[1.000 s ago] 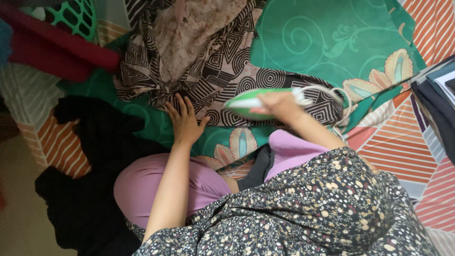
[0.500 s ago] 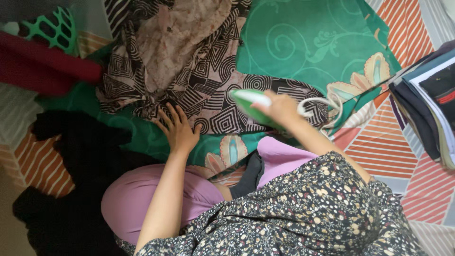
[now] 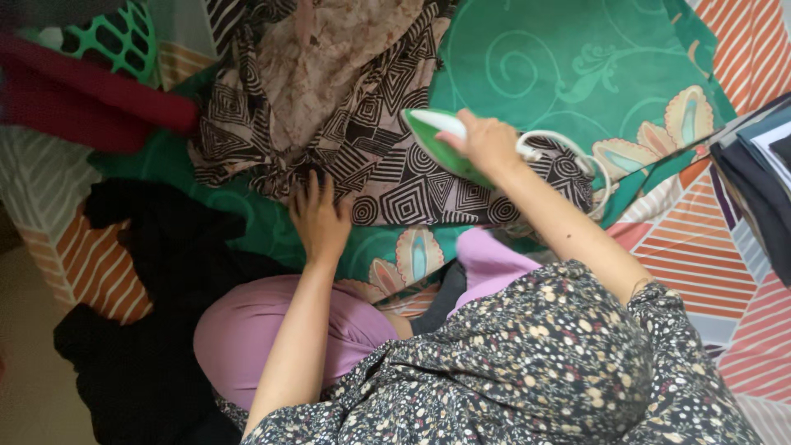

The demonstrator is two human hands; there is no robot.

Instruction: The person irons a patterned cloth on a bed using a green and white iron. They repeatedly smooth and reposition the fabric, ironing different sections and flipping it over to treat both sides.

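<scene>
Iron (image 3: 435, 142), green and white, sits on the black-and-beige geometric-print garment (image 3: 387, 165) just above the centre of the view, its pointed nose toward ten o'clock. The right hand (image 3: 488, 142) is wrapped round its handle, fingers curled tight about it. A white cord (image 3: 577, 161) loops off from the iron's heel toward three o'clock.

No packages, labels or signs can be made out. At three o'clock, against the frame's edge, stands a stack of folded dark clothes (image 3: 762, 185).

The garment lies on a green cloth with swirls and a leaf-shaped border (image 3: 568, 58), spread over a sheet of orange, white and grey stripes (image 3: 700, 247). At eleven o'clock a green plastic lattice basket (image 3: 124, 37) shows, with a dark red cloth (image 3: 91, 103) just beneath it. A heap of black fabric (image 3: 156, 272) lies from nine down to seven o'clock, and bare beige floor (image 3: 33, 363) shows at eight o'clock.

The left hand (image 3: 320, 218) rests flat on the garment's lower edge, at about seven o'clock from the iron, fingers stretched out and close together, pressing the cloth. The print is a crowd of black squares, rings and stripes; a paler lace-like panel (image 3: 329, 58) runs up toward twelve o'clock. The garment is rumpled near its left side and smoother beneath the iron.
</scene>
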